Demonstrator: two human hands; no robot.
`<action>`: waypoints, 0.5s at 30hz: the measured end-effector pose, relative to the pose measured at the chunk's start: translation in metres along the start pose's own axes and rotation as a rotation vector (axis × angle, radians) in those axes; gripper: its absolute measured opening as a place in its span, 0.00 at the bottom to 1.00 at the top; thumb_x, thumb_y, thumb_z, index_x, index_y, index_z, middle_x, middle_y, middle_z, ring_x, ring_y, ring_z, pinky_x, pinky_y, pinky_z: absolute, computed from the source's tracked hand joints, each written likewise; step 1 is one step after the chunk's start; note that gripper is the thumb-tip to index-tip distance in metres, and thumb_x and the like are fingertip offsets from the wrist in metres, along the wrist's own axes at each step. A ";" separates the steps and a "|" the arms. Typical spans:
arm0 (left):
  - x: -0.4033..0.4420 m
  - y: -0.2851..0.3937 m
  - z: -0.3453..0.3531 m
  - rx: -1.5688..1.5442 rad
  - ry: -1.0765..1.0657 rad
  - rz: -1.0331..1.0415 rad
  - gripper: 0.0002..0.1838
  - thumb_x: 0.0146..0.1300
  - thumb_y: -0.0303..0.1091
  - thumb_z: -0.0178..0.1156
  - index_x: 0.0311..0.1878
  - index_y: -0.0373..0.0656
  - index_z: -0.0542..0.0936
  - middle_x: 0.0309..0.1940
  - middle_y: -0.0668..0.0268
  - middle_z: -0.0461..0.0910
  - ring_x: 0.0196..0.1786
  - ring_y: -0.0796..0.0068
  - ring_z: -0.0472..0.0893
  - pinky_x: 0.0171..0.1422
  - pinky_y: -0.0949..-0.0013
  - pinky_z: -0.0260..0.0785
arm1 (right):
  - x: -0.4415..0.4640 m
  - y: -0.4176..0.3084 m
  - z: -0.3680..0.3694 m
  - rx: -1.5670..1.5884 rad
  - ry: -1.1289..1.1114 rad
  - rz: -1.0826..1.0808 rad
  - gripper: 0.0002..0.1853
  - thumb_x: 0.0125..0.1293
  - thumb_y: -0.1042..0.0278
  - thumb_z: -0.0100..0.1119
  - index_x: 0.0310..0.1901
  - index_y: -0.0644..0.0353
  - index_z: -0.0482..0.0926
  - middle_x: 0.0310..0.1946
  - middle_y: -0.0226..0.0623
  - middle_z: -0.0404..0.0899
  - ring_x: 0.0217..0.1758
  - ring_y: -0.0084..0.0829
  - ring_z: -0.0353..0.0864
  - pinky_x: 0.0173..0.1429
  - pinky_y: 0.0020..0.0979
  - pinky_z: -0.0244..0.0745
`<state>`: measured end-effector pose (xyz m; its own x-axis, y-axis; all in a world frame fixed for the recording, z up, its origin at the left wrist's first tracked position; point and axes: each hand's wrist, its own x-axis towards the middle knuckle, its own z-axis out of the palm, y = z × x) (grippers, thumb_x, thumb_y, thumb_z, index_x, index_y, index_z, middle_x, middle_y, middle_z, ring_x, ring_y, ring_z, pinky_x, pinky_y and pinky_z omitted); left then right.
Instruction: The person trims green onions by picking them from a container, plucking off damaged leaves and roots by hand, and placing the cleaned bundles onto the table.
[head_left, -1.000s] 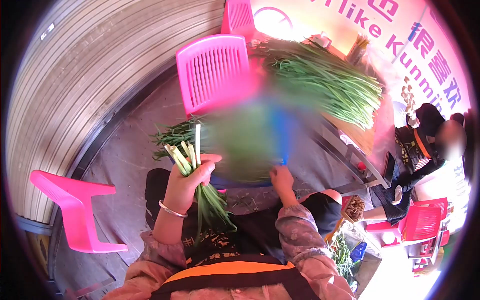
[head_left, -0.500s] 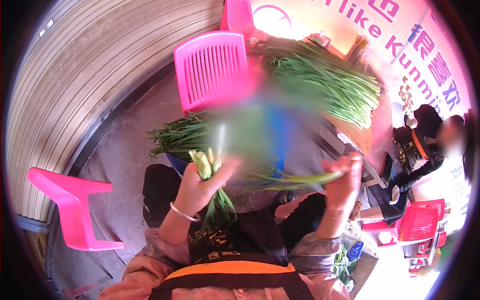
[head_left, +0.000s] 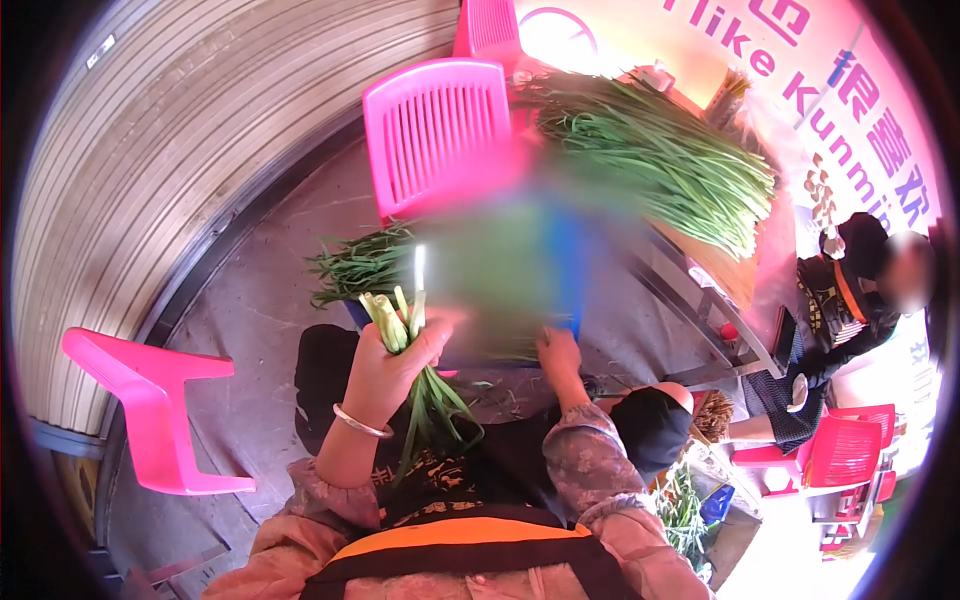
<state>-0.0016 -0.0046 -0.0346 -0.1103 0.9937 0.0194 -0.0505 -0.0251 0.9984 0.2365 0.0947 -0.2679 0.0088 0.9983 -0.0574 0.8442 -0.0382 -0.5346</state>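
My left hand (head_left: pixel 390 370) is closed round a bunch of green stalks (head_left: pixel 437 415), pale cut ends up and leaves hanging below. A metal bangle (head_left: pixel 362 421) circles that wrist. My right hand (head_left: pixel 558 352) rests at the near right edge of a blue container (head_left: pixel 567 260), whose middle is blurred over green leaves; its fingertips are hidden in the blur, so its grip is unclear. More dark green leaves (head_left: pixel 358 262) spread over the container's left side, beyond my left hand.
A large heap of long green stalks (head_left: pixel 660 160) lies on a table at the upper right. Pink chairs (head_left: pixel 440 135) stand ahead and at the left (head_left: pixel 155 410). A seated person (head_left: pixel 845 300) is at the right, near red chairs (head_left: pixel 845 447). Greens (head_left: pixel 682 510) lie in a box lower right.
My right hand swung out to the right with a long green stalk, then came back to the container without that stalk showing. My left hand kept its bunch and shifted slightly.
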 end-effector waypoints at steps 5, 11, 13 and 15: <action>0.003 -0.004 0.001 0.003 0.006 0.009 0.09 0.63 0.28 0.55 0.42 0.33 0.80 0.23 0.71 0.73 0.26 0.84 0.69 0.31 0.78 0.61 | 0.011 0.011 -0.029 0.052 0.229 -0.291 0.09 0.51 0.63 0.66 0.35 0.52 0.80 0.37 0.40 0.76 0.38 0.46 0.77 0.41 0.43 0.73; 0.007 -0.010 0.011 -0.064 -0.038 -0.042 0.09 0.63 0.29 0.55 0.42 0.33 0.80 0.23 0.71 0.73 0.26 0.84 0.69 0.31 0.78 0.61 | -0.011 -0.038 -0.135 1.347 -0.063 -0.094 0.05 0.63 0.67 0.60 0.36 0.57 0.79 0.25 0.25 0.74 0.27 0.18 0.68 0.30 0.22 0.63; 0.008 -0.009 0.014 -0.060 -0.037 -0.059 0.09 0.63 0.28 0.55 0.42 0.33 0.80 0.24 0.71 0.73 0.26 0.84 0.69 0.31 0.78 0.61 | -0.017 -0.041 -0.150 1.753 -0.090 -0.138 0.07 0.63 0.63 0.61 0.37 0.56 0.77 0.25 0.25 0.71 0.25 0.18 0.62 0.29 0.20 0.56; 0.007 -0.008 0.015 -0.063 -0.030 -0.067 0.09 0.63 0.28 0.55 0.42 0.33 0.80 0.24 0.71 0.73 0.26 0.84 0.69 0.31 0.78 0.61 | -0.023 -0.060 -0.149 1.825 0.059 0.046 0.12 0.68 0.55 0.52 0.35 0.56 0.72 0.27 0.29 0.69 0.29 0.22 0.66 0.33 0.26 0.64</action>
<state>0.0133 0.0042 -0.0417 -0.0751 0.9961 -0.0452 -0.1196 0.0360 0.9922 0.2657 0.0806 -0.1089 0.0630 0.9937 -0.0926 -0.7313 -0.0171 -0.6819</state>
